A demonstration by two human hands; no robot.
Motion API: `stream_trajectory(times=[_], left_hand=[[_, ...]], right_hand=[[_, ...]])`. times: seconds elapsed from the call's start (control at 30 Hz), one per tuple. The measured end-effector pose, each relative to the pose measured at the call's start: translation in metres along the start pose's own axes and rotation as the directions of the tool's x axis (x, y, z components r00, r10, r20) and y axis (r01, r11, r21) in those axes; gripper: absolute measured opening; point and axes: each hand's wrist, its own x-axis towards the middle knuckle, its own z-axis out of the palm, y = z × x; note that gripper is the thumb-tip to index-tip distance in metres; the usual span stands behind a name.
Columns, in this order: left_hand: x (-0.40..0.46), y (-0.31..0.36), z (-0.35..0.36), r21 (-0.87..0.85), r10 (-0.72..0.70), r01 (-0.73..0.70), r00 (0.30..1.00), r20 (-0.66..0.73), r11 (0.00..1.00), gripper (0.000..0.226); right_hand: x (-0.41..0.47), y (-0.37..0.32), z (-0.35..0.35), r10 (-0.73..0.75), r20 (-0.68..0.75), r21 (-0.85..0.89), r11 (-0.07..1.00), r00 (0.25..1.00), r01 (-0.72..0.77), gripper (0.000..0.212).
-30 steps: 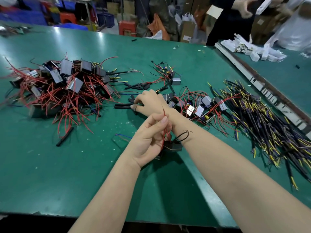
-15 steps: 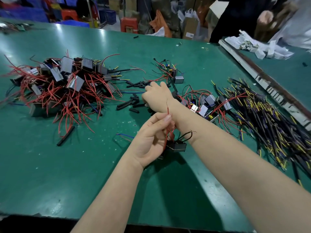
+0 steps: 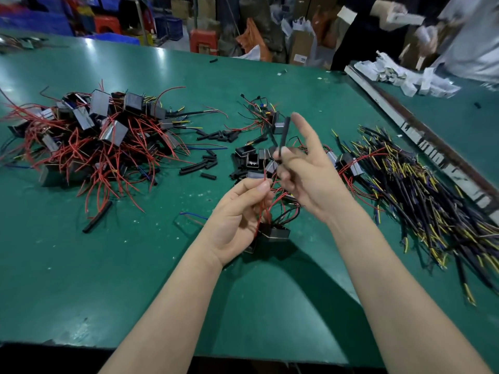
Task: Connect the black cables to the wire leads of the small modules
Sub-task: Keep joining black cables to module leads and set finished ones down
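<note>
- Pinching a red wire lead (image 3: pixel 263 184) between thumb and curled fingers, the left hand (image 3: pixel 237 220) also holds a small black module (image 3: pixel 272 233) low in its palm, just above the green table (image 3: pixel 108 279).
- Beside it, the right hand (image 3: pixel 310 179) pinches a short black tube (image 3: pixel 283 136) upright, index finger stretched out, other fingers curled.
- Left of the hands lies a heap of modules with red leads (image 3: pixel 89 136).
- Right of the hands lies a pile of black cables (image 3: pixel 421 201) with yellow tips.
- Loose black tube pieces (image 3: pixel 205 163) lie between the heap and the hands.
</note>
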Motion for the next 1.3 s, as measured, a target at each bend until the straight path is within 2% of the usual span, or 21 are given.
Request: stream_trajectory(times=[0.17,0.3,0.4,0.53,0.67,0.77,1.0,1.1,1.3], left_hand=[[0.0,0.0,0.001,0.059,-0.007,0.008,1.0,-0.015,0.998,0.003],[0.001,-0.002,0.001,0.086,0.0,0.001,1.0,-0.014,0.996,0.008],[0.002,-0.003,0.002,0.131,-0.003,0.005,1.0,-0.015,0.991,0.01],[0.003,-0.003,0.002,0.155,-0.003,0.004,1.0,-0.003,0.988,0.007],[0.004,-0.006,0.002,0.146,0.015,-0.015,1.0,0.002,0.989,0.007],[0.004,-0.007,0.002,0.153,0.021,-0.021,1.0,0.004,0.988,0.014],[0.005,-0.009,0.003,0.117,0.04,-0.045,0.998,0.044,0.992,0.004],[0.006,-0.011,0.003,0.112,0.042,-0.043,0.999,0.01,0.993,0.019],[0.003,-0.009,0.006,0.113,0.057,-0.057,0.998,0.006,0.992,0.025]], right_hand=[[-0.016,0.004,-0.007,0.025,-0.012,0.084,0.996,1.0,-0.024,0.053],[-0.015,0.001,-0.004,0.013,-0.089,0.088,0.996,0.996,-0.005,0.04],[-0.015,0.002,-0.001,-0.03,-0.161,0.093,0.995,0.986,0.045,0.03],[-0.017,0.001,0.003,-0.124,-0.219,0.038,0.99,0.968,0.135,0.032],[-0.021,0.001,0.007,-0.235,-0.197,-0.067,0.972,0.952,0.226,0.036],[-0.023,0.001,0.009,-0.271,-0.17,-0.114,0.96,0.948,0.254,0.038],[-0.026,0.002,0.008,-0.301,-0.088,-0.253,0.929,0.95,0.271,0.04],[-0.026,0.001,0.006,-0.313,-0.025,-0.314,0.904,0.949,0.29,0.041],[-0.027,0.003,-0.001,-0.293,0.068,-0.385,0.875,0.954,0.295,0.052]])
